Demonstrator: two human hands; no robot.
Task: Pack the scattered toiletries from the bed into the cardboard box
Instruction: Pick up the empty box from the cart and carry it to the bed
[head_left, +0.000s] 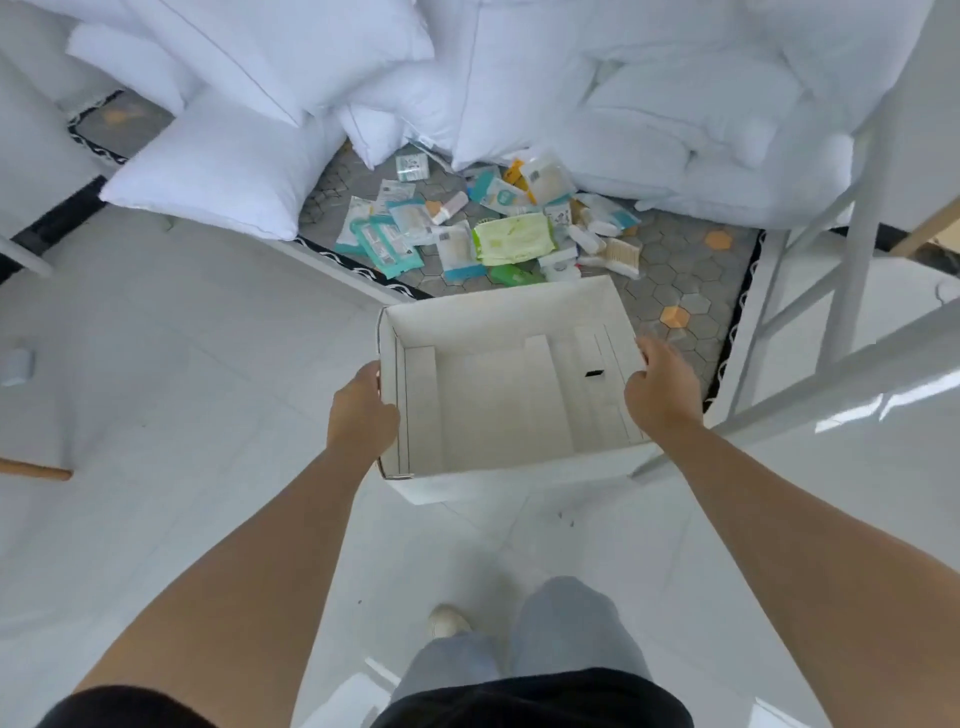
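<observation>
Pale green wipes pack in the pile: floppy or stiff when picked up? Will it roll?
The pale green wipes pack likely sags if lifted by one end: its wrapper looks creased and soft. Flat and wide, it should not roll. It seems to overlap neighbouring packets, so pushing it may shift them.

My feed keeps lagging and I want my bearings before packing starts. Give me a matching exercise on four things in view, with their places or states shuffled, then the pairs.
Things:
1. cardboard box
2. pale green pack
3. left hand
4. right hand

Places or states:
A. holds the box's right wall
B. lies on the bed
C. has no toiletries inside, held between both hands
D. holds the box's left wall

Pairs: 1-C, 2-B, 3-D, 4-A
</observation>
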